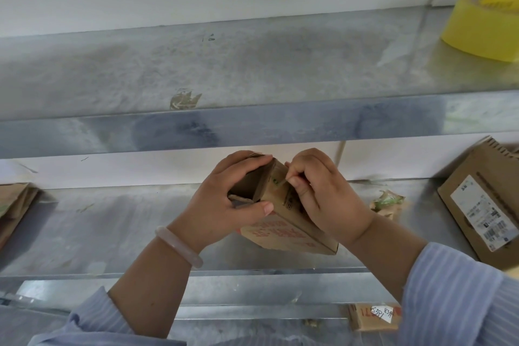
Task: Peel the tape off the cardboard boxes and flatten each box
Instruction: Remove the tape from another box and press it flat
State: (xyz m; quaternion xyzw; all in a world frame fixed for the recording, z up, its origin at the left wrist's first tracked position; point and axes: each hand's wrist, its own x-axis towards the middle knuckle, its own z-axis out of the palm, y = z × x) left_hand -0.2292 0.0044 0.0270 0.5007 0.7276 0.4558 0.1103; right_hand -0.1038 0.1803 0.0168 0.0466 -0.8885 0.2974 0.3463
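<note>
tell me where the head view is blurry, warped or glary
Head view: soft overall; the small box the left hand grips reads fairly clear, the tape strip the right hand pinches is barely resolved; wide-angle lens slightly bows the upper shelf edge; pale glare beside the yellow tape roll.

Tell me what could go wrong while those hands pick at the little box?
1. The right hand pinches only a tiny bit of tape, so it might snap and leave sticky pieces behind.
2. The left hand grips the little box by its open end, up in the air above the shelf; a hard tug could make it slip and fall.
3. Pulling fast might rip the cardboard's top layer off with the tape.
</note>
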